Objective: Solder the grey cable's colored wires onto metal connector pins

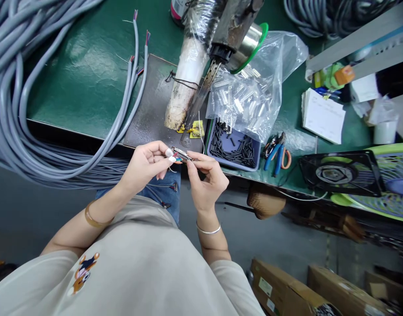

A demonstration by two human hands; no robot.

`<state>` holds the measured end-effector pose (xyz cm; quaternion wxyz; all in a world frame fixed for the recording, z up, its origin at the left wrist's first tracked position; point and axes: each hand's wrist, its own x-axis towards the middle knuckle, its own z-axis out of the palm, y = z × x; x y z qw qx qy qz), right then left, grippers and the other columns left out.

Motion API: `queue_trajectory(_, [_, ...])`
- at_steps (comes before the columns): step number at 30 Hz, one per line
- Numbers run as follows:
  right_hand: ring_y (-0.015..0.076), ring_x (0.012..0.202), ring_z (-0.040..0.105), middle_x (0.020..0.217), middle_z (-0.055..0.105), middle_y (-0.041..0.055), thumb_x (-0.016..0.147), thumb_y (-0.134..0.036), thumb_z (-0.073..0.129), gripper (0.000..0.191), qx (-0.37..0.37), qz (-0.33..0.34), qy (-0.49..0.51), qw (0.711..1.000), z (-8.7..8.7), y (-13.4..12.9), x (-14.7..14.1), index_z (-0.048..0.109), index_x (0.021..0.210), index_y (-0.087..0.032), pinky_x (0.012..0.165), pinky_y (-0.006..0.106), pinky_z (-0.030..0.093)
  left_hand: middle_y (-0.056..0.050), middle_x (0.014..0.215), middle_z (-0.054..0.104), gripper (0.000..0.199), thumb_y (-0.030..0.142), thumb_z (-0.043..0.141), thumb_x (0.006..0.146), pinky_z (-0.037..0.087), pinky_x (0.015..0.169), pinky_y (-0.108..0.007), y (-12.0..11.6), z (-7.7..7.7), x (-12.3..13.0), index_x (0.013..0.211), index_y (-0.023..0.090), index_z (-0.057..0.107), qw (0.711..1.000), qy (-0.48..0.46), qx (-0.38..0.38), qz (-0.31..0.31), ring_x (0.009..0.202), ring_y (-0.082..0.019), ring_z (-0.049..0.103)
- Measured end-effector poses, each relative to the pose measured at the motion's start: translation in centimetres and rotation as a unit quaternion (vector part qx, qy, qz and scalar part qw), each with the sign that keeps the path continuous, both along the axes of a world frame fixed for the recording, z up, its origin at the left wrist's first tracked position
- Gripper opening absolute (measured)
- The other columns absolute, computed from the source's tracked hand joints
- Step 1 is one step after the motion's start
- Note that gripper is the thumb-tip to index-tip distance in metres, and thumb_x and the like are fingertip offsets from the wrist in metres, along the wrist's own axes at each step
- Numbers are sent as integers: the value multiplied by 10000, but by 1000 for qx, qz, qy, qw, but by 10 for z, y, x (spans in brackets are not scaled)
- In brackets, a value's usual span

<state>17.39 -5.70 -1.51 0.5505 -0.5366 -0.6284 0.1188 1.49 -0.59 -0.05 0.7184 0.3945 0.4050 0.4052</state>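
A small metal connector (182, 154) with a row of pins is held between my two hands at the table's front edge. My left hand (148, 163) pinches its left end, with thin coloured wires at the fingertips. The right end is gripped by the thumb and fingers of my right hand (206, 175). Just behind the connector, a soldering tool (201, 94) points down beside a white wrapped tube (183, 83), over a yellow sponge (197, 130). Thin white wire hangs down close to my right hand.
A purple tray (232, 151) of black sleeves and a clear bag (250, 96) of connectors lie right of centre. Beyond are pliers (279, 156), a paper pad (322, 116) and a black fan (341, 173). Grey cables (20, 87) fill the left. Green table (89, 57) lies beneath.
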Motion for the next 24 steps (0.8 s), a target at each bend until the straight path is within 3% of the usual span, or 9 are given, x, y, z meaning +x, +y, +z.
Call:
queue_trajectory(11, [165,943,758,1079,777,73,900,-98,639,131,6,8,-42,999,1,6,-2,574,855,-202,800,306,633,29,586,576,166,217,749,698,300,352,-149,5,0,8,700,142,601,997,11,18,72,364,-21,409])
queue_trajectory(24, [153,906,758,1082,780,62,883,-71,654,181,54,-5,-93,994,1,17,0,545,864,-213,768,277,624,52,623,536,167,182,718,721,259,387,-153,9,4,18,721,156,553,990,46,78,109,420,-5,335])
